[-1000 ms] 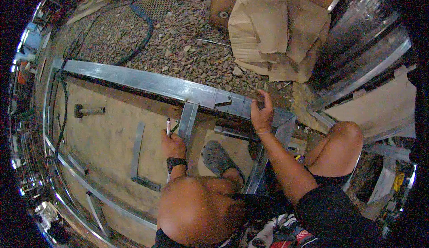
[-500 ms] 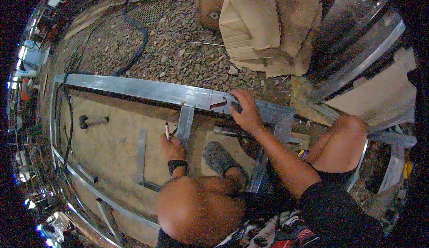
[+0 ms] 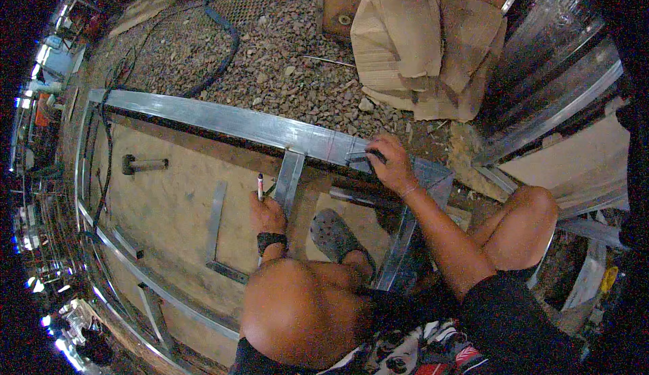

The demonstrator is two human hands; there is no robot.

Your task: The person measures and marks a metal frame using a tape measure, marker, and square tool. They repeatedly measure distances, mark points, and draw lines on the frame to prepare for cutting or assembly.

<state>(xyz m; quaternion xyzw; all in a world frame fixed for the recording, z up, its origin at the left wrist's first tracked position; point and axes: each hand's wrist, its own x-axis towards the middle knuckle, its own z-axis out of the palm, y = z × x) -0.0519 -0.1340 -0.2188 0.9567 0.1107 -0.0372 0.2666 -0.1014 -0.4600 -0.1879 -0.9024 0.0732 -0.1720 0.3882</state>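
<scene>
The left hand point(image 3: 268, 214) grips a marker point(image 3: 260, 186) at center-left. The right hand point(image 3: 393, 167) holds a dark tool point(image 3: 376, 154) over a metal beam point(image 3: 270, 130).

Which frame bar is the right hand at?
The wide far bar beside the gravel: the right hand holds a small dark tool there. The narrower crossbar joining it is by the left hand.

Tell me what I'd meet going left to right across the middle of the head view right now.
Dark-headed hammer with a straight handle, flat grey metal L-shaped piece, left bare hand holding a slim white marker, grey perforated clog, right bare hand gripping a small dark object, bent bare knee.
</scene>
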